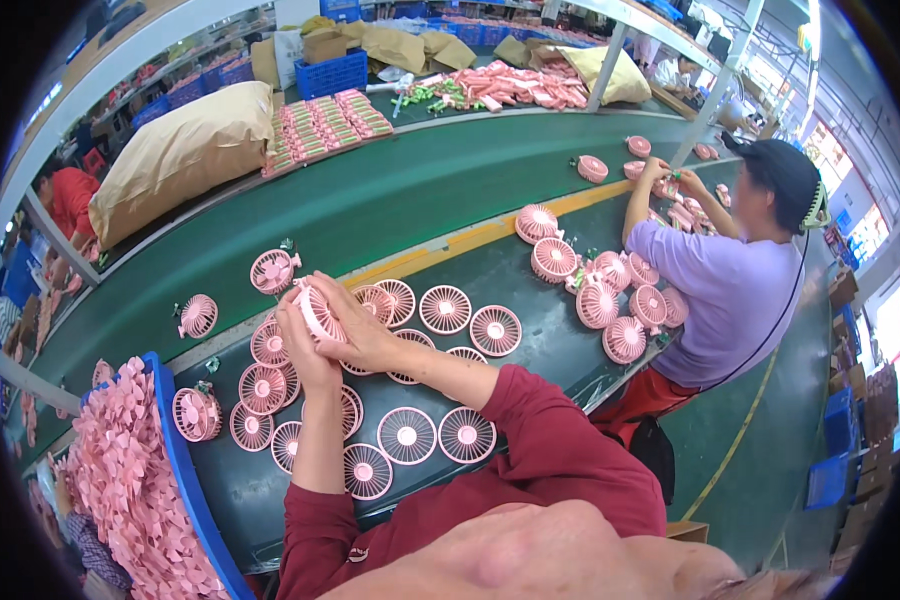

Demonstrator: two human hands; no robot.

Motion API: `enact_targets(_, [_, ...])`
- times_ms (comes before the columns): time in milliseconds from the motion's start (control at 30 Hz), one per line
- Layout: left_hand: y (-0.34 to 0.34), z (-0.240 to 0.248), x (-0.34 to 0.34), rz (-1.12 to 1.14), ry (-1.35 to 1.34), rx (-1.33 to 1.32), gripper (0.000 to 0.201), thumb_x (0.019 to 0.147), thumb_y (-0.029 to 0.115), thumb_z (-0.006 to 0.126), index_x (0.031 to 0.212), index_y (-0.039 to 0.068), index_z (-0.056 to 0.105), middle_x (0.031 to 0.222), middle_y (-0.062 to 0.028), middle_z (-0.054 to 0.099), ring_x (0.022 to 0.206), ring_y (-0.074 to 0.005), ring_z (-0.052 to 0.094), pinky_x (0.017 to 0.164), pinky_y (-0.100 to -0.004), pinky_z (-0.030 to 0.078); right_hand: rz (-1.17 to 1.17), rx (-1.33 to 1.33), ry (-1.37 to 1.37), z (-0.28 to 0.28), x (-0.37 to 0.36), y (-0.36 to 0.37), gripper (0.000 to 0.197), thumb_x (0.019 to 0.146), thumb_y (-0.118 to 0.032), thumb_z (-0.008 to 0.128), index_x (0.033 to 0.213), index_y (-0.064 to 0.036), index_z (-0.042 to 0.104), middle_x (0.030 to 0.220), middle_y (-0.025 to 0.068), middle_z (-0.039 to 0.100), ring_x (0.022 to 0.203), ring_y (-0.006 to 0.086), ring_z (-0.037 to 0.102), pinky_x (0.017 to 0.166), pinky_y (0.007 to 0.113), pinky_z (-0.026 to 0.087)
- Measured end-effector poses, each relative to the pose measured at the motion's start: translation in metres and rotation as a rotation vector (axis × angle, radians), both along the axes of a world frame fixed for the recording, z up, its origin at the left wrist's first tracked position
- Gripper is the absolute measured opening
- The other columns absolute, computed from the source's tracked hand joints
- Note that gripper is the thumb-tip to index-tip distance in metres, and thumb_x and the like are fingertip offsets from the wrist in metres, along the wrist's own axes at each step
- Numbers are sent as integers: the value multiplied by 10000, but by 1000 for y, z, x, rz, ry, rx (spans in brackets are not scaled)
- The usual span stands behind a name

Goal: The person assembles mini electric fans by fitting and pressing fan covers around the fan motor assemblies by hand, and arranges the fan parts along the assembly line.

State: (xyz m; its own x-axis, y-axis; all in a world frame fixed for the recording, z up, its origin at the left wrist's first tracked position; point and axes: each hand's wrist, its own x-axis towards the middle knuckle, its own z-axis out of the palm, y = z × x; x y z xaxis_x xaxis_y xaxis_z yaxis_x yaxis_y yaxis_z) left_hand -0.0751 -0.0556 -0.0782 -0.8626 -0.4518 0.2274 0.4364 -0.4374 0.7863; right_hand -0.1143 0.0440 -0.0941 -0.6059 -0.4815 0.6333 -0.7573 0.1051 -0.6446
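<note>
Between my two hands, above the work table, is a pink round fan head with a slatted cage, tilted on its edge. My left hand is closed round its left and lower side. My right hand presses on its right side, with the fingers over the top. Several pink round fan grilles lie flat on the table under and around my forearms. Just beyond my hands, on the green belt, sits a pink fan head with its blades showing. Another fan head lies to its left.
A blue crate heaped with pink fan blades stands at my left. To the right, a co-worker in a lilac shirt handles parts beside piled fan heads. Across the belt are a large brown sack and pink handles.
</note>
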Motion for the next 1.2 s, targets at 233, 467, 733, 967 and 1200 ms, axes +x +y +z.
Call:
enact_targets(233, [-2,-29,-5,432,40,-565,272,1034,196,397,1177,1,523,1184,-131,536,1133,-238,506,1004,-365,377,195,-300,-398,-1,7,-19,562,947,-222,476,1433,-8,291,1368,176,416,1282,254,428,1066,343,350])
enact_targets(467, [-23,-20,-41,-46,-41,-601,310,1027,241,469,1262,39,484,1208,-133,564,1098,-226,559,950,-336,432,82,-136,-524,-9,-89,12,467,922,-264,640,1299,-29,497,1213,147,585,1105,212,581,927,328,475])
enact_targets(733, [-118,-33,-121,395,-263,-1301,363,896,211,580,1206,24,592,1188,-198,623,1071,-384,594,930,-449,468,-570,313,248,-13,-139,82,738,734,-317,799,1344,-71,463,1318,285,477,1249,450,434,1039,509,379])
enact_targets(967, [-127,-53,-184,255,-409,-1635,537,740,171,712,1248,59,576,1268,-198,586,1147,-371,570,982,-434,467,54,615,178,-13,-49,53,678,662,-330,829,1251,-101,585,1340,214,488,1201,425,491,1011,489,408])
enact_targets(1200, [-124,-52,-167,291,-647,-1583,203,827,125,592,1018,59,605,903,-194,691,895,-368,672,754,-486,536,4,514,56,-5,-48,57,467,753,-243,780,1172,-78,660,1258,219,591,1108,393,589,943,457,472])
